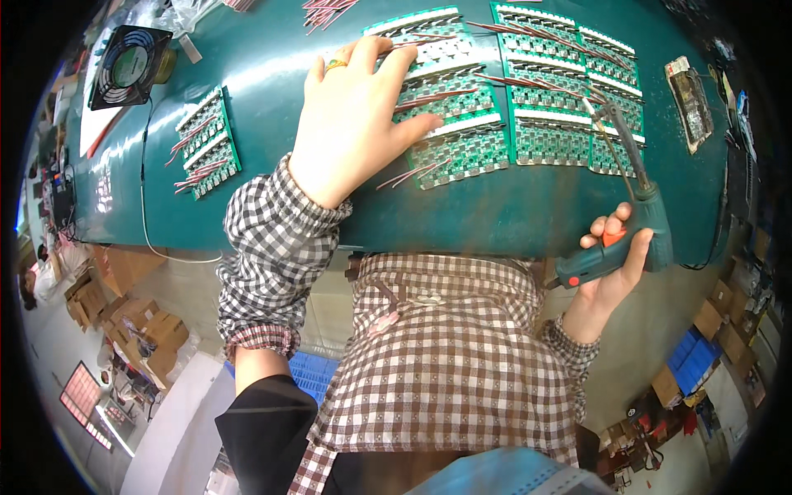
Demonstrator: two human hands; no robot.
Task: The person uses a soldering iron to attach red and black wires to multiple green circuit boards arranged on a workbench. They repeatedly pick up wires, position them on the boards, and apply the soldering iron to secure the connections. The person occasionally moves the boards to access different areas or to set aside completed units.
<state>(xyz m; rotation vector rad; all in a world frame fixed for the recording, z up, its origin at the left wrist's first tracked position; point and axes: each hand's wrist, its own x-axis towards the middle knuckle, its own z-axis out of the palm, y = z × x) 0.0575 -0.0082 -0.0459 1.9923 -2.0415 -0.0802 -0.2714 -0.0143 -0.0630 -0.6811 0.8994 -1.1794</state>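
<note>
My left hand [355,111] reaches over the left panel of green circuit boards [462,161]. Its fingers are spread, with the fingertips at the upper rows and the thumb lower down; part of the panel is hidden beneath it. Thin red and black wires [437,97] lie across the boards near the fingers. In my right hand [615,268] is a dark green soldering gun [648,223] with an orange trigger. Its metal tip [587,103] points up and left, in front of the right-hand board panels [544,144].
A small black fan [128,68] stands at the left of the green table [396,223], its cord hanging over the front edge. Near it lies a smaller board panel [206,140] with wires. A soiled rectangular tray [689,103] sits at the right. More loose wires [328,12] lie at the back.
</note>
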